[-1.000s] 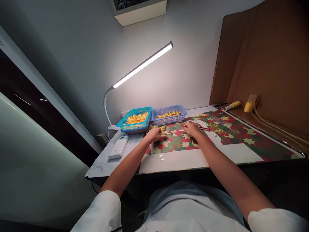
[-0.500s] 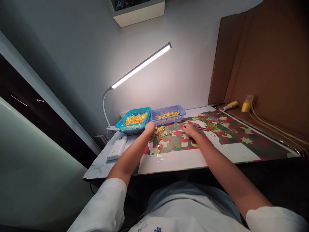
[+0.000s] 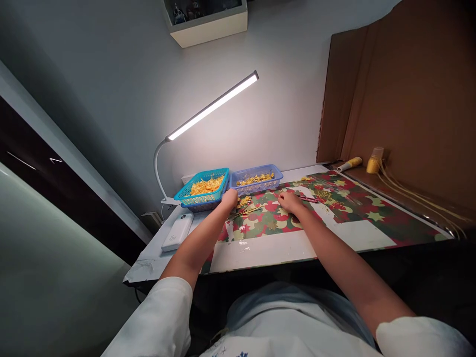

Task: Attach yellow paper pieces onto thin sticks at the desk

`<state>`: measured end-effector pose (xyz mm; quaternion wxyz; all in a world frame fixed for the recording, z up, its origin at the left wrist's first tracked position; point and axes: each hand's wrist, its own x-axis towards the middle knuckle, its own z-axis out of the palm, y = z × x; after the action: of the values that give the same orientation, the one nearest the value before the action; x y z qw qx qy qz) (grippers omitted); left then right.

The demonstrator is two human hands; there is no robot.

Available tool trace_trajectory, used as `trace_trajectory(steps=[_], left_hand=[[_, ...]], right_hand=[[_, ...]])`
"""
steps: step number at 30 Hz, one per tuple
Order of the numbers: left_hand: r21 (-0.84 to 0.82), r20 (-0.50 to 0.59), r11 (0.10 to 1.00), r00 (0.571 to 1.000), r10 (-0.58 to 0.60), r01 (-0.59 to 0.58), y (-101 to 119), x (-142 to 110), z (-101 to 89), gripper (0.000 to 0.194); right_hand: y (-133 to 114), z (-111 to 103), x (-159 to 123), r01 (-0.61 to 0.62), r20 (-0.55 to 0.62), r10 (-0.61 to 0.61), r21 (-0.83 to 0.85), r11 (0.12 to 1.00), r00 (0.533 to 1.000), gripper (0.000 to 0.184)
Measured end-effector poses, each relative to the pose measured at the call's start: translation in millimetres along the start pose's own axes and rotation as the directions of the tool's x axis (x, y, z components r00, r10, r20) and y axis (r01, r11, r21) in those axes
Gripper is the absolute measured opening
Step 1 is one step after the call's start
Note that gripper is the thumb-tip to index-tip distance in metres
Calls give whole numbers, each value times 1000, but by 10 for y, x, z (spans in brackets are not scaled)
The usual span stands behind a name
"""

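Note:
My left hand [image 3: 229,198] is by the near corner of the periwinkle basket [image 3: 256,189], beside a small pile of yellow-gold pieces [image 3: 244,202]. Its fingers point away from me and are hidden behind the back of the hand. Thin gold strands [image 3: 248,212] lie just in front of that pile. On the patterned sheet [image 3: 271,224] rests my right hand [image 3: 290,202], fingers curled closed around something too small to make out. A slim red-pink tool [image 3: 308,199] lies to the right of it, partly covered by the hand.
Yellow strips [image 3: 207,186] fill a turquoise basket [image 3: 196,200] stacked on a blue one. A white power bank [image 3: 177,233] lies at left under the lamp [image 3: 215,106]. Gold bits [image 3: 323,196] are scattered at right. A small yellow bottle [image 3: 374,161] stands near the cardboard [image 3: 349,99].
My left hand has moved from the gold strands, away and leftward, to beside the baskets, leaving the strands on the sheet. My right hand keeps its place. The view has shifted slightly.

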<state>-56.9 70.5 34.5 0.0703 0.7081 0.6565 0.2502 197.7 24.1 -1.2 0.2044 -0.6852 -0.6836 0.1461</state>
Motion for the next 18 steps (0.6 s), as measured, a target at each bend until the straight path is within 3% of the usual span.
trace_trajectory(steps=[6, 10, 13, 16, 18], left_hand=[[-36, -2, 996, 996, 85, -85, 29, -9, -203, 46], [-45, 96, 986, 981, 166, -163, 23, -141, -409, 35], [-32, 254, 951, 918, 304, -306, 11, -282, -566, 27], [82, 368, 924, 873, 320, -373, -24, -395, -702, 10], [184, 453, 884, 835, 312, -430, -74, -456, -755, 14]], right_hand=[[-22, -44, -27, -2, 19, 2, -4, 1000, 1000, 25], [-42, -67, -49, -4, 25, 5, -15, 1000, 1000, 27], [-56, -85, -76, 0, 14, 0, -24, 1000, 1000, 27], [-58, -98, -94, -6, 27, 6, -13, 1000, 1000, 28], [-51, -97, -93, -10, 34, 10, -5, 1000, 999, 28]])
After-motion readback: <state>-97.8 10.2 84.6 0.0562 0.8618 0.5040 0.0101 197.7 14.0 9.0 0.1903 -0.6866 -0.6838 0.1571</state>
